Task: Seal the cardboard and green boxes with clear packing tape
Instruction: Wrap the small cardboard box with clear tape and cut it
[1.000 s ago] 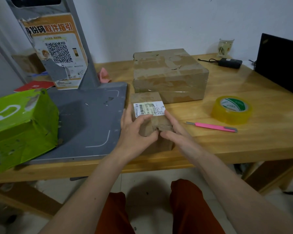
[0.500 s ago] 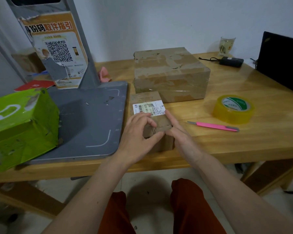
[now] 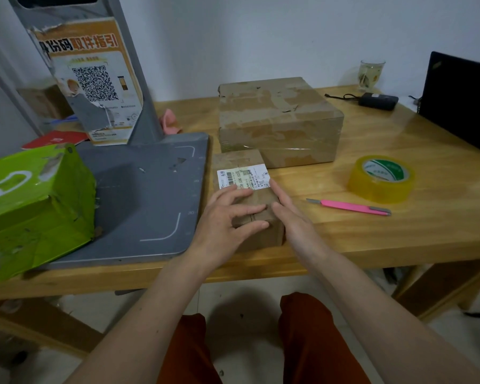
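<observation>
Both hands lie flat with fingers straight on a small cardboard box [image 3: 247, 189] near the table [image 3: 399, 239] front edge: left hand [image 3: 225, 220] on its top, right hand [image 3: 291, 217] along its right side. Green box [image 3: 36, 206] sits left; tape roll [image 3: 381, 178] right; larger cardboard box [image 3: 277, 120] behind.

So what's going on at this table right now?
A person is working on a small cardboard box near the front edge of the wooden table. The left hand rests flat on top of it and the right hand lies along its right side, fingers straight. The roll of tape and a pink knife lie untouched to the right. A bigger cardboard box sits behind, and the green box is off to the left.
</observation>
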### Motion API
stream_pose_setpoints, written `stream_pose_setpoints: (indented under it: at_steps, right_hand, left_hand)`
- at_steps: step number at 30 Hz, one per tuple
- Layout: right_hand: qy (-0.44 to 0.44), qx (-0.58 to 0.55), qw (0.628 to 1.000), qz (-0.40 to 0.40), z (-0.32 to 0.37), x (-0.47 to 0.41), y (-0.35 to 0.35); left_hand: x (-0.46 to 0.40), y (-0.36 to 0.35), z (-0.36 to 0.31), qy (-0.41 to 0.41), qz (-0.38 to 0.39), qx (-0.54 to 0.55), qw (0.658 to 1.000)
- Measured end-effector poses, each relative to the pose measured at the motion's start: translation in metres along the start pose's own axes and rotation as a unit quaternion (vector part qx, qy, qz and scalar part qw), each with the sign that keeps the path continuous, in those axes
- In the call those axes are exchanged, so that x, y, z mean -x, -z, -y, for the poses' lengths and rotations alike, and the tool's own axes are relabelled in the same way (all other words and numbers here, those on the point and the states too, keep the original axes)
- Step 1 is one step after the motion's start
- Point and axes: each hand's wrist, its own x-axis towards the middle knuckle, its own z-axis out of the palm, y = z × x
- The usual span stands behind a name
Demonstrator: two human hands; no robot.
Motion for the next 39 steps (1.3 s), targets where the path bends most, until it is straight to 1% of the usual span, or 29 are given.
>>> stream_pose_setpoints:
  at_steps: [5, 9, 13, 16, 19, 23, 29, 34, 39]
  right_hand:
    - [0.007, 0.016, 0.999, -0.027, 0.005, 0.002, -0.005]
    - [0.01, 0.014, 0.998, -0.052, 0.005, 0.002, -0.01]
    - [0.01, -0.004, 0.996, -0.086, 0.005, 0.0, -0.013]
    - [0.006, -0.02, 0.995, -0.099, 0.004, 0.0, -0.012]
    - [-0.005, -0.053, 0.995, -0.08, 0.004, 0.001, -0.01]
    - [0.001, -0.027, 0.998, -0.056, 0.002, 0.001, -0.012]
    - [0.007, 0.005, 0.998, -0.06, 0.003, 0.0, -0.016]
    - [0.0, 0.008, 0.998, -0.063, 0.004, -0.002, -0.017]
    - [-0.021, -0.05, 0.997, -0.064, 0.002, -0.001, -0.014]
  left_hand:
    - [0.003, -0.003, -0.003, 0.005, -0.013, -0.011, 1.0]
    - [0.002, -0.006, -0.001, 0.01, -0.038, -0.005, 0.999]
    - [-0.002, -0.005, -0.003, 0.027, -0.035, 0.022, 0.999]
    - [0.0, -0.002, -0.002, 0.025, -0.027, 0.04, 0.999]
    - [0.004, 0.001, 0.005, 0.01, -0.012, 0.021, 1.0]
    - [0.004, 0.001, 0.008, -0.005, -0.017, 0.03, 0.999]
    - [0.004, -0.004, 0.009, 0.003, -0.029, 0.032, 0.999]
    - [0.004, -0.001, 0.008, 0.037, 0.001, 0.03, 0.999]
    - [0.003, 0.013, 0.01, 0.028, 0.039, 0.073, 0.996]
